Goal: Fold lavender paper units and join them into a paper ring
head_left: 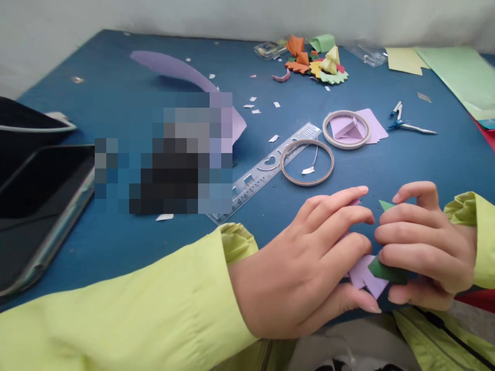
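My left hand [309, 257] and my right hand [421, 242] meet at the near edge of the blue table [116, 93]. The two together pinch small folded paper pieces: a lilac piece [365, 278] under the left fingers and a dark green piece [386, 270] under the right fingers. A green tip [385, 205] sticks up between the hands. All fingers are curled and pressed onto the paper. Both arms wear yellow-green sleeves [135, 319].
Two tape rings lie beyond the hands: one [307, 162] beside a clear stencil ruler [266, 170], one [346, 129] on lilac paper. A compass [410, 123] lies right. Coloured folded paper [317, 62] sits at the back, green sheets [460, 72] far right, a tablet [34, 206] left.
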Demonstrator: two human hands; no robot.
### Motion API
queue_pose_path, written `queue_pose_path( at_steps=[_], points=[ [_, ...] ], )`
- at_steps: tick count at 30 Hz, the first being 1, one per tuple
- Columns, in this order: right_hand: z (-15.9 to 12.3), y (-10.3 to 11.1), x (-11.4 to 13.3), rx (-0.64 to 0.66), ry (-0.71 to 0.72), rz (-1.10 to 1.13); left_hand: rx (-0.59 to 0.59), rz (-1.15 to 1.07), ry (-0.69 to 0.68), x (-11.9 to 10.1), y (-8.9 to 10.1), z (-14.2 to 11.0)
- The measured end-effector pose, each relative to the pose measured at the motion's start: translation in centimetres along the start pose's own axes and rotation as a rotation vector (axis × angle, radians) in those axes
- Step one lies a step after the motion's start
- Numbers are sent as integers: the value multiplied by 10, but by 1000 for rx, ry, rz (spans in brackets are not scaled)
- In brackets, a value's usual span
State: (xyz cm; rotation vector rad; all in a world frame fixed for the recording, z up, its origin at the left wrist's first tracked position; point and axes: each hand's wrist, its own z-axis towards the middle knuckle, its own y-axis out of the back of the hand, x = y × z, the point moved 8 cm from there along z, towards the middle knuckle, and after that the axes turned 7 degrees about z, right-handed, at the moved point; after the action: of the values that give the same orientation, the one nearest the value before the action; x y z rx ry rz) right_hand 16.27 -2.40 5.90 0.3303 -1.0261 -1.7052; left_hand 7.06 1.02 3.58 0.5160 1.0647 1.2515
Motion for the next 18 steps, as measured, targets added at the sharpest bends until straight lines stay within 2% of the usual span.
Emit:
queue_pose_path(
  at_steps=[18],
  points=[
    [-1,-1,-1,-22,33,-56,-15,108,35,-5,-1,0]
  ],
)
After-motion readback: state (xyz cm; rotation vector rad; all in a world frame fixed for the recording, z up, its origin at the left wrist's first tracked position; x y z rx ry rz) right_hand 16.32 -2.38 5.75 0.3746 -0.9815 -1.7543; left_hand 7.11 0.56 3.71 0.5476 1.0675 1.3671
